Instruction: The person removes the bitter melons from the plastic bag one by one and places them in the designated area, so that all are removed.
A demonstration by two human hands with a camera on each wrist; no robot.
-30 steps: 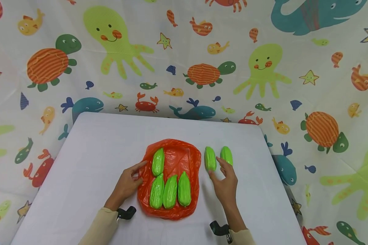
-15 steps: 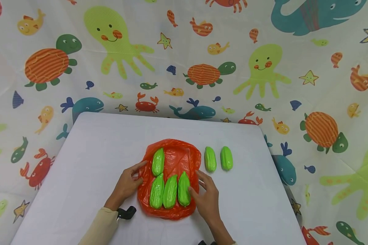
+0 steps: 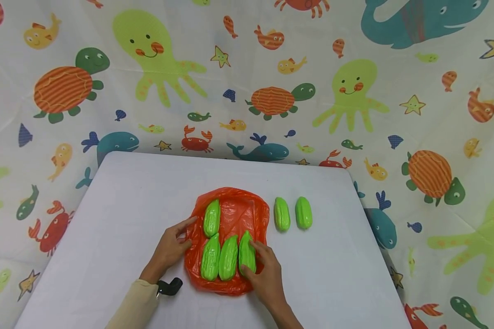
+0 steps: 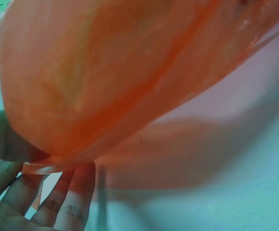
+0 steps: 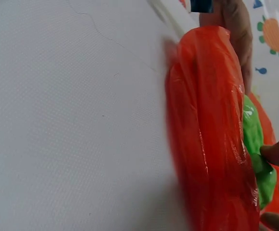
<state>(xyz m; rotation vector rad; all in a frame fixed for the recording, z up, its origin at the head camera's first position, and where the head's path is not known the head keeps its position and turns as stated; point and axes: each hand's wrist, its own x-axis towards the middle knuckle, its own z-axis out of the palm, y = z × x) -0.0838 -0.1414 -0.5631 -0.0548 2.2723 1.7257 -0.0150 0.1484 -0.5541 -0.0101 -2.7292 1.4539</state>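
Note:
Near the table's middle lies a shallow tray covered in shiny red plastic (image 3: 240, 210). Several glossy green cucumber-shaped vegetables are in it: one at upper left (image 3: 212, 218), the others side by side along the near part. With thumb above and fingers below, my left hand (image 3: 170, 251) grips the tray's left edge, as the left wrist view shows. My right hand (image 3: 268, 276) reaches over the right rim, thumb and fingers curled around the rightmost vegetable (image 3: 247, 256). In the right wrist view, fingertips touch a green vegetable (image 5: 252, 125) behind the red plastic wall (image 5: 211, 125).
Two more green vegetables, one nearer the tray (image 3: 281, 214) and one farther right (image 3: 303, 213), lie on the white tabletop (image 3: 148, 192). Behind the table hangs a curtain (image 3: 247, 68) printed with sea animals.
My right hand has moved left from the two loose vegetables to the tray's rim, then onto the rightmost vegetable inside. My left hand stays on the left edge.

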